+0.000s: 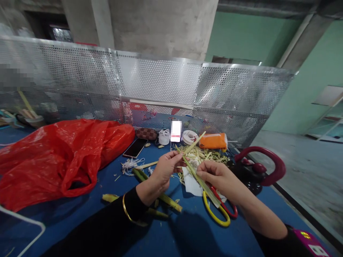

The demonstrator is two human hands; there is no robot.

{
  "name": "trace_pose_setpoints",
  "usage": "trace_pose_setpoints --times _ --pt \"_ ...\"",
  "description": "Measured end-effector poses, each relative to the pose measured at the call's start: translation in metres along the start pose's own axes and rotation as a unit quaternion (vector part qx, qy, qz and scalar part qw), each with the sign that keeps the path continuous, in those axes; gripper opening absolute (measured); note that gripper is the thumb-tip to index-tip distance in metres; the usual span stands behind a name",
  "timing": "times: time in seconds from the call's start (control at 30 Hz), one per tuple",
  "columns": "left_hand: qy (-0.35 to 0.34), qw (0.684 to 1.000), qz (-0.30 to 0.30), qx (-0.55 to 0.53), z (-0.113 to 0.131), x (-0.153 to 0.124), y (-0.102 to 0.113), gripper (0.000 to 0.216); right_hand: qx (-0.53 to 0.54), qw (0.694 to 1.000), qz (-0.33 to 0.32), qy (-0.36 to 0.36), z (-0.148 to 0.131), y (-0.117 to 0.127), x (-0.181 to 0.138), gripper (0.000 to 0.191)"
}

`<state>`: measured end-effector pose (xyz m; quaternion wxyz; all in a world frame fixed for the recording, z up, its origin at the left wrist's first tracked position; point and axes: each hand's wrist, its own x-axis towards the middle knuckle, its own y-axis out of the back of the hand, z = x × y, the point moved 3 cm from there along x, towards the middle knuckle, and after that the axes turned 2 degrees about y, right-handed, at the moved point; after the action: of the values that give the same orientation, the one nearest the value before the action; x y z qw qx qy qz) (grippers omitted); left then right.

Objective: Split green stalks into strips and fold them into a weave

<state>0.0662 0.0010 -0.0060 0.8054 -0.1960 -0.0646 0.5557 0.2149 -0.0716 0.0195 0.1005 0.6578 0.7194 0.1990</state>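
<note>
My left hand (164, 169) pinches a pale green plant strip (207, 190) between thumb and fingers, over the middle of the table. Farther down the same strip, my right hand (218, 175) is closed on it with thumb and forefinger. A second, yellowish strip (196, 141) slants up and right from my left fingertips. Beneath my right hand lie scissors with one yellow and one red handle (225, 221), partly covered by the strip. White paper (192, 184) lies under the hands. Thick green stalk pieces (171, 202) rest under and beside my left wrist.
A red plastic bag (48, 153) fills the left of the blue table. Behind the hands are a dark phone (135, 147), white string (132, 166), a lit phone (176, 130), a tape roll (190, 137), an orange packet (213, 141) and shredded strips. A maroon-handled black object (249, 171) stands right.
</note>
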Motion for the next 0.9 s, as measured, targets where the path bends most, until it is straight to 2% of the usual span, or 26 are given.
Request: trace_pose_setpoints --times 0.13,0.27,0.4,0.47,0.53,0.6,0.67,0.73,0.9 --pt "-0.012 0.999 -0.004 0.030 0.000 0.000 -0.001 0.015 -0.074 0.997 0.019 0.034 0.003 -0.001 0.001 0.020" --pt "-0.032 0.998 -0.003 0.045 0.002 0.000 -0.002 0.012 -0.132 0.991 0.018 0.028 0.007 -0.003 0.000 0.020" --pt "-0.061 0.995 0.009 0.078 0.006 0.000 -0.001 0.011 -0.292 0.951 0.103 0.024 0.007 0.001 -0.002 0.015" --pt "-0.065 0.994 0.011 0.087 0.006 -0.001 -0.001 0.011 -0.332 0.934 0.129 0.036 0.006 0.001 -0.001 0.015" --pt "-0.063 0.994 0.009 0.086 0.006 -0.001 -0.001 0.012 -0.295 0.949 0.100 0.048 0.008 -0.002 0.002 0.020" --pt "-0.054 0.995 0.000 0.086 0.005 -0.002 -0.002 0.013 -0.210 0.976 0.033 0.039 0.014 -0.008 0.007 0.026" --pt "-0.045 0.995 -0.011 0.091 0.003 -0.002 -0.003 0.012 -0.140 0.990 -0.013 0.023 0.019 -0.013 0.012 0.025" --pt "-0.030 0.995 -0.020 0.093 0.000 -0.002 -0.004 0.011 -0.131 0.991 -0.012 0.030 0.022 -0.014 0.015 0.023" --pt "-0.012 0.994 -0.028 0.108 -0.004 0.002 -0.003 0.007 -0.224 0.972 0.043 0.056 0.021 -0.008 0.011 0.021"
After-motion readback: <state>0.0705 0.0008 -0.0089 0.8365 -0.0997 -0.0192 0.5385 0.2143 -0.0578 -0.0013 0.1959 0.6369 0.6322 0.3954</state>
